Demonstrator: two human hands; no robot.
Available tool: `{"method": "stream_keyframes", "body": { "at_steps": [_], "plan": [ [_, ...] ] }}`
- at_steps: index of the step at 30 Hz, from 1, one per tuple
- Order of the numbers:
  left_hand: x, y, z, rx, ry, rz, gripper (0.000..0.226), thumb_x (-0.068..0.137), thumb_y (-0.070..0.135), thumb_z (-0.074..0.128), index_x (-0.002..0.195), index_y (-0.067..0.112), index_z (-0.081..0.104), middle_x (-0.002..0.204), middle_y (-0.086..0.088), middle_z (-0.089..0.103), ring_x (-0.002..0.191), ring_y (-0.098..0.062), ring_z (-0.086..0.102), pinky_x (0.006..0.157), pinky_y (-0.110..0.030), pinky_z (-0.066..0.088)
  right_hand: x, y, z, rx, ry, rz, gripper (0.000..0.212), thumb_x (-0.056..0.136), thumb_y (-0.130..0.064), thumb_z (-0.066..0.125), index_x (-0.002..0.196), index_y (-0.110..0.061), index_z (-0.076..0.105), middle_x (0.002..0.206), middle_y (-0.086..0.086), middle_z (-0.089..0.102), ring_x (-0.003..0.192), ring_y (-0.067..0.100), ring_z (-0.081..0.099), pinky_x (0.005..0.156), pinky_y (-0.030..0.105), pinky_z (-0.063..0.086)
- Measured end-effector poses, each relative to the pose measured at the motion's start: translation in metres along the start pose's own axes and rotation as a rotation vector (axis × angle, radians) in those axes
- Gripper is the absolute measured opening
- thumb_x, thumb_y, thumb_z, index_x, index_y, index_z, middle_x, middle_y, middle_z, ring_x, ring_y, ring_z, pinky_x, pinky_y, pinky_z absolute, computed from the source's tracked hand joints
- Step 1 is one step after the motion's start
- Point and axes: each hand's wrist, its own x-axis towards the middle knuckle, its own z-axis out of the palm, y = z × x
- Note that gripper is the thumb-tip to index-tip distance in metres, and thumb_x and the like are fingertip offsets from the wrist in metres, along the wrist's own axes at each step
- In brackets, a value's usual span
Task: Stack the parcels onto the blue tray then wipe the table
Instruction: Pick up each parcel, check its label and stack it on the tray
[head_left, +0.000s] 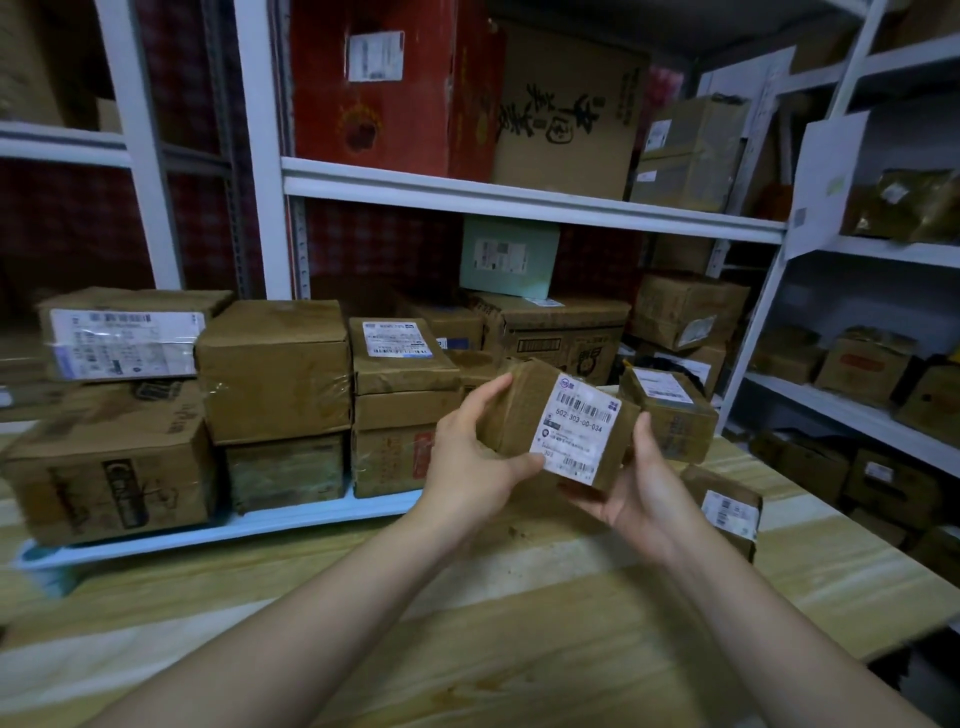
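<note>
Both my hands hold a small brown parcel (524, 415) with a white barcode label in the air above the table. My left hand (470, 460) grips its left side, thumb on the near face. My right hand (636, 491) cups it from below and the right. The light blue tray (291, 517) lies on the table to the left, with several cardboard parcels (272, 369) stacked on it in two layers. Two more small labelled parcels lie on the table to the right: one (672, 415) behind the held parcel, the other (727, 506) near the right edge.
The wooden table (519, 623) has striped light and dark planks. White metal shelving (519, 200) full of cardboard boxes stands behind and to the right. The table's right edge drops off near more boxes on the floor.
</note>
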Motion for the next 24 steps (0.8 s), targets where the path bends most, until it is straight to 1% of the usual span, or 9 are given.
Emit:
{"method": "stream_keyframes", "body": {
  "at_steps": [5,8,10,12,14,17,18,22,24],
  "plan": [
    [-0.005,0.005,-0.022,0.052,0.109,0.111,0.075,0.066,0.020,0.082,0.121,0.061,0.050,0.132,0.007,0.047,0.126,-0.011,0.046,0.109,-0.041,0.041,-0.006,-0.003,0.021,-0.021,-0.084,-0.039,0.057,0.099,-0.060,0.031,0.130,-0.021,0.060,0.123,0.012,0.071,0.115,0.031,0.066,0.100,0.054,0.050],
    [-0.009,0.010,-0.036,0.019,0.198,0.130,0.061,0.067,0.026,0.074,0.114,0.056,0.049,0.128,0.008,0.050,0.122,-0.015,0.050,0.103,-0.044,0.045,-0.011,-0.004,0.041,-0.043,-0.092,-0.081,0.044,0.100,-0.049,0.043,0.121,-0.017,0.064,0.115,0.011,0.074,0.106,0.026,0.071,0.084,0.045,0.058],
    [-0.011,0.013,-0.049,-0.007,0.278,0.131,0.052,0.065,0.035,0.070,0.108,0.052,0.047,0.124,0.010,0.052,0.121,-0.017,0.050,0.101,-0.045,0.046,-0.014,-0.005,0.057,-0.065,-0.115,-0.106,0.037,0.100,-0.042,0.046,0.117,-0.016,0.065,0.110,0.010,0.076,0.099,0.023,0.073,0.075,0.039,0.058],
    [-0.016,0.019,-0.065,-0.005,0.350,0.148,0.044,0.068,0.035,0.069,0.105,0.047,0.048,0.121,0.010,0.049,0.119,-0.017,0.048,0.099,-0.045,0.046,-0.020,-0.004,0.076,-0.098,-0.157,-0.122,0.031,0.102,-0.036,0.045,0.114,-0.017,0.067,0.107,0.008,0.077,0.098,0.021,0.073,0.078,0.038,0.056],
    [-0.022,0.025,-0.081,0.016,0.406,0.177,0.043,0.075,0.027,0.071,0.109,0.040,0.049,0.121,0.007,0.047,0.117,-0.018,0.044,0.100,-0.041,0.044,-0.024,-0.001,0.096,-0.108,-0.194,-0.134,0.028,0.104,-0.031,0.045,0.110,-0.016,0.068,0.108,0.009,0.076,0.100,0.021,0.073,0.085,0.041,0.055],
    [-0.033,0.034,-0.114,0.058,0.496,0.222,0.041,0.082,0.023,0.070,0.116,0.035,0.049,0.123,0.006,0.046,0.118,-0.016,0.038,0.100,-0.033,0.038,-0.033,0.007,0.133,-0.144,-0.265,-0.172,0.028,0.102,-0.027,0.049,0.118,-0.011,0.066,0.114,0.009,0.074,0.109,0.022,0.070,0.096,0.045,0.053],
    [-0.034,0.037,-0.126,0.072,0.517,0.233,0.040,0.084,0.026,0.069,0.117,0.036,0.049,0.123,0.005,0.046,0.119,-0.015,0.038,0.101,-0.035,0.037,-0.034,0.010,0.144,-0.158,-0.282,-0.193,0.028,0.102,-0.026,0.050,0.120,-0.009,0.064,0.114,0.008,0.075,0.110,0.022,0.069,0.096,0.045,0.054],
    [-0.036,0.041,-0.181,0.074,0.615,0.226,0.036,0.087,0.037,0.064,0.118,0.041,0.046,0.128,0.007,0.046,0.125,-0.018,0.038,0.106,-0.047,0.037,-0.042,0.021,0.196,-0.209,-0.364,-0.272,0.016,0.102,-0.022,0.052,0.110,-0.013,0.062,0.103,0.003,0.076,0.102,0.019,0.071,0.079,0.034,0.059],
    [-0.038,0.040,-0.208,0.078,0.681,0.190,0.036,0.089,0.042,0.061,0.122,0.041,0.046,0.131,0.007,0.045,0.128,-0.020,0.035,0.108,-0.049,0.035,-0.048,0.030,0.225,-0.291,-0.414,-0.323,0.012,0.101,-0.020,0.054,0.111,-0.017,0.058,0.101,-0.002,0.075,0.100,0.015,0.070,0.079,0.032,0.059]
  ]
}}
